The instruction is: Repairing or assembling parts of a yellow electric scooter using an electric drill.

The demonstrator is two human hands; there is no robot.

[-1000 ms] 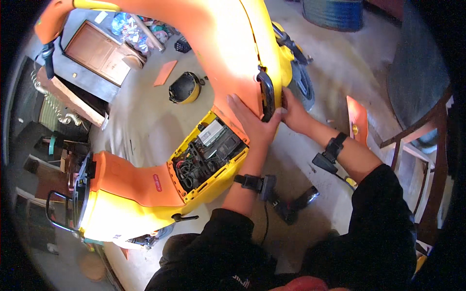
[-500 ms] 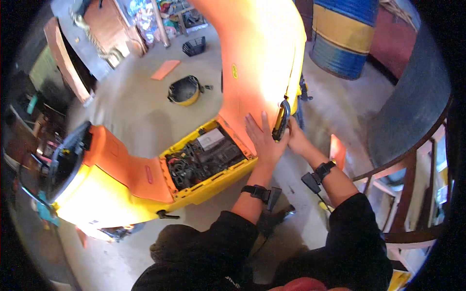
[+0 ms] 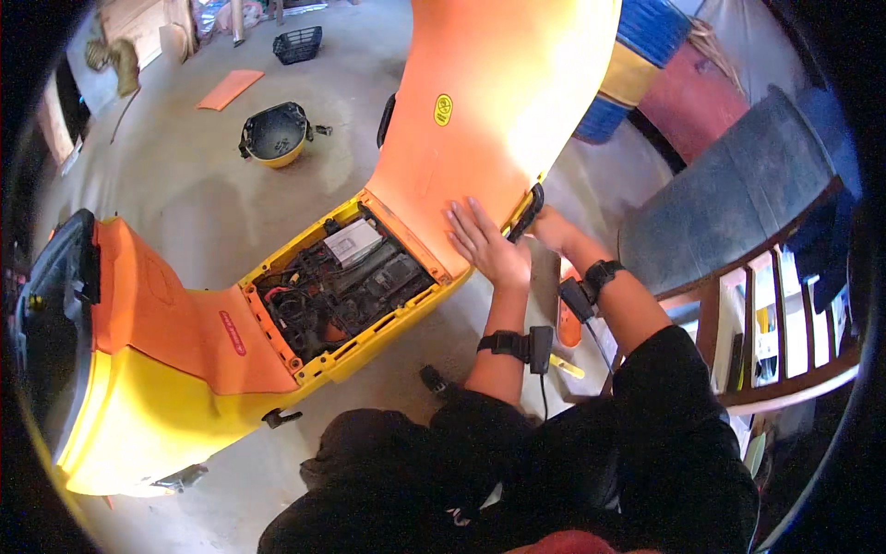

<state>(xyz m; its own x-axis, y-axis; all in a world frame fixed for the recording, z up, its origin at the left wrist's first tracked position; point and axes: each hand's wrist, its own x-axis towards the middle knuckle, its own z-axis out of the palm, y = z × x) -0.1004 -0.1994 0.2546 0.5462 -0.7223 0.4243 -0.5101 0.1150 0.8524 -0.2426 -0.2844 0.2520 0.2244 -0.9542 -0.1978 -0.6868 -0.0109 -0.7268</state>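
Note:
An orange and yellow scooter body [image 3: 461, 111] lies across the view. Its open compartment [image 3: 341, 286] shows wiring, a silver box and black parts. My left hand [image 3: 489, 242] rests flat on the orange panel right of that opening, fingers stretched apart. Just right of it, my right hand [image 3: 556, 231] has its fingers curled at the panel's yellow edge beside a curved black handle [image 3: 524, 210]; what they hold is hidden. Both forearms wear black strapped devices with cables.
A yellow-black bowl-shaped piece [image 3: 275, 137], black basket [image 3: 295, 46] and orange panel [image 3: 228, 90] lie on the floor behind. At right are a blue-yellow drum [image 3: 620, 65], a large grey cylinder [image 3: 711, 203] and a slatted wooden frame [image 3: 757, 342].
The camera view has shifted, bringing more drum and slatted frame into sight. My hands stay by the black handle, with my left fingers now spread flatter on the orange panel.

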